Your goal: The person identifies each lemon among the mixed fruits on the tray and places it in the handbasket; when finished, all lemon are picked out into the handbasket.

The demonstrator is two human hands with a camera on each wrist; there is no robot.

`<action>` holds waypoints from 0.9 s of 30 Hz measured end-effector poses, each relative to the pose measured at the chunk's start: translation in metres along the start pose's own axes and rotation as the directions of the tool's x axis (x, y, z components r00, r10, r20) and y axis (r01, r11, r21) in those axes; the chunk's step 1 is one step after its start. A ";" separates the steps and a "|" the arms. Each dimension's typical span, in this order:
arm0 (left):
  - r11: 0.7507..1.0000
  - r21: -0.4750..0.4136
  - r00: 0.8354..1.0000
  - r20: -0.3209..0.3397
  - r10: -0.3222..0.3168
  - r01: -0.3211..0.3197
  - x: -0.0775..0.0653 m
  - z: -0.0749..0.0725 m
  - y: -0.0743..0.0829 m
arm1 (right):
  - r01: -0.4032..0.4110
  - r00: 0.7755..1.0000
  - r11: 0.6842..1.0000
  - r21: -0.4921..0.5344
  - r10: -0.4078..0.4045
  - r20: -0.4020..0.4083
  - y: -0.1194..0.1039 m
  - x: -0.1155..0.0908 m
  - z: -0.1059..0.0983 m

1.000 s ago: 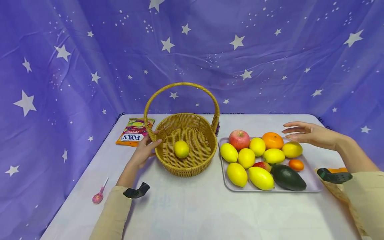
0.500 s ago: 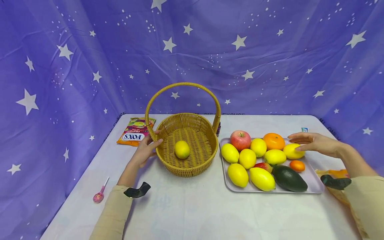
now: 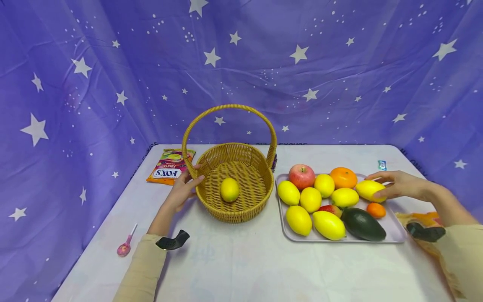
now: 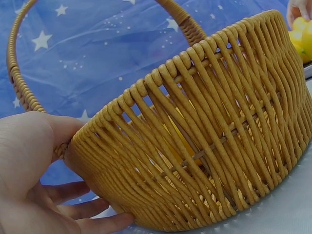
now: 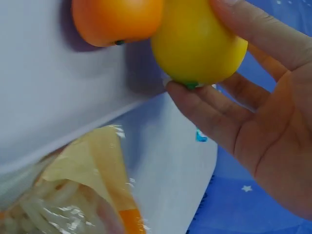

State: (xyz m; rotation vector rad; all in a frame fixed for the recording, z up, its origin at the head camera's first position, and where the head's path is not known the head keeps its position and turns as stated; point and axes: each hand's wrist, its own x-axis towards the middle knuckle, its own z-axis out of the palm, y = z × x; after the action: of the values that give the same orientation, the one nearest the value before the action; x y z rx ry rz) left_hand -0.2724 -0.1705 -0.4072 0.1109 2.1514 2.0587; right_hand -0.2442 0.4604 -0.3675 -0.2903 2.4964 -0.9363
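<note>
My left hand (image 3: pixel 182 191) holds the wicker basket (image 3: pixel 235 216) at its left side. In the left wrist view its thumb lies at the rim beside the handle, with the other fingers along the outer wall. One lemon (image 3: pixel 229 189) lies inside the basket. At the right end of the lilac tray (image 3: pixel 394 235), my right hand (image 3: pixel 401 186) grips a yellow lemon (image 3: pixel 370 191) between thumb and fingers. In the right wrist view this lemon (image 5: pixel 197 44) sits close to a small orange fruit (image 5: pixel 117 19), and fingertips reach under its green-tipped end.
The tray also bears an apple (image 3: pixel 301 176), a mandarin (image 3: pixel 343 178), an avocado (image 3: pixel 363 224), part of a strawberry (image 3: pixel 330 209) and several lemons. A FOX'S candy bag (image 3: pixel 170 167), a lollipop (image 3: pixel 124 248), a small wrapped candy (image 3: pixel 382 165) and another bag (image 5: pixel 78 195) lie around.
My right hand has come down onto the rightmost lemon and taken hold of it, shifting it slightly. The lemon in the basket has rolled a little. My left hand stays put.
</note>
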 end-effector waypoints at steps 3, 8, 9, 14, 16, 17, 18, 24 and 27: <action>1.000 0.000 1.000 -0.002 -0.001 0.001 0.000 0.000 -0.001 | 0.032 0.998 0.999 -0.002 -0.032 -0.057 -0.004 -0.007 -0.006; 1.000 0.010 1.000 -0.009 0.005 -0.004 0.002 -0.001 -0.002 | 0.112 0.986 0.991 0.075 -0.101 -0.136 -0.033 -0.010 -0.009; 1.000 0.015 1.000 -0.012 0.007 -0.006 0.002 -0.001 -0.002 | 0.132 0.983 0.986 0.106 -0.117 -0.138 -0.042 -0.008 -0.008; 1.000 0.019 1.000 -0.015 0.004 -0.004 0.002 -0.001 -0.002 | 0.184 0.979 0.962 0.201 -0.162 -0.120 -0.090 0.006 0.009; 1.000 0.013 1.000 -0.013 0.001 -0.001 0.002 -0.002 -0.002 | 0.193 0.980 0.953 0.233 -0.175 -0.099 -0.110 0.015 0.019; 1.000 0.009 1.000 -0.013 -0.002 0.002 0.003 -0.002 -0.002 | 0.194 0.980 0.949 0.248 -0.178 -0.086 -0.120 0.020 0.024; 1.000 0.010 1.000 -0.015 -0.003 0.003 0.003 -0.002 -0.002 | 0.197 0.980 0.945 0.263 -0.185 -0.071 -0.130 0.025 0.030; 1.000 0.016 1.000 -0.018 0.004 -0.004 0.003 0.000 -0.001 | 0.231 0.967 0.922 0.311 -0.252 0.030 -0.183 0.060 0.064; 1.000 0.010 1.000 -0.020 0.012 -0.012 0.002 0.001 0.000 | 0.238 0.958 0.914 0.327 -0.277 0.077 -0.209 0.077 0.082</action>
State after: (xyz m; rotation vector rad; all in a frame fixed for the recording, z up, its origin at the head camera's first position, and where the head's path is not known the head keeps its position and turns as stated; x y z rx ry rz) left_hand -0.2738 -0.1691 -0.4075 0.1055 2.1773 2.0649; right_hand -0.2642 0.2317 -0.3095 -0.5639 2.1865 -1.3613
